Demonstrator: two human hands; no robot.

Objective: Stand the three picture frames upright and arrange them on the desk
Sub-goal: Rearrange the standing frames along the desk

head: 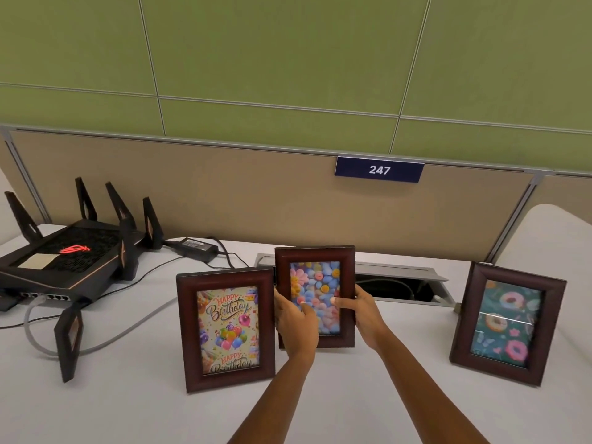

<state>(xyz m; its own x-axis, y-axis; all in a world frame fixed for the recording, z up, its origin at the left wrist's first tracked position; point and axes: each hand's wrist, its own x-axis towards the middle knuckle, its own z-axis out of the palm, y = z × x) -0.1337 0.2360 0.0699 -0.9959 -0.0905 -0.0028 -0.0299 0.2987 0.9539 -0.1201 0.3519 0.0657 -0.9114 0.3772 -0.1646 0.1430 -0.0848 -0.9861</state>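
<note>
In the head view, we take the flower frame [315, 296] as our landmark. Our left hand [296, 318] and right hand [363, 310] clasp its two side rails, fingers [302, 304] curled round the edges with both thumbs pressed on the glass. The birthday frame [226, 330] stands upright just to its left, nearly touching; the doughnut frame [507, 322] stands well to its right. Behind it lies the open cable hatch [400, 283]. We judge it best to seat its base flat on the counter [384, 395], keep clear of the hatch, then loosen our hold slowly.
</note>
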